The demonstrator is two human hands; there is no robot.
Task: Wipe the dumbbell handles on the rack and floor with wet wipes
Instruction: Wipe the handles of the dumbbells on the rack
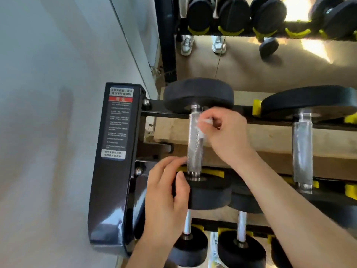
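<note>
Left hand rests open, fingers relaxed, on the near black head of the dumbbell; its knurled steel handle gleams; right hand pinches a crumpled wet wipe against that handle.

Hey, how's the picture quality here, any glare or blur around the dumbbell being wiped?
Head view: the knurled handle is sharp; the wipe in the right hand looks blurred; strong sun glare washes out the mirror top right; the wide-angle lens bends the rack frame.
</note>
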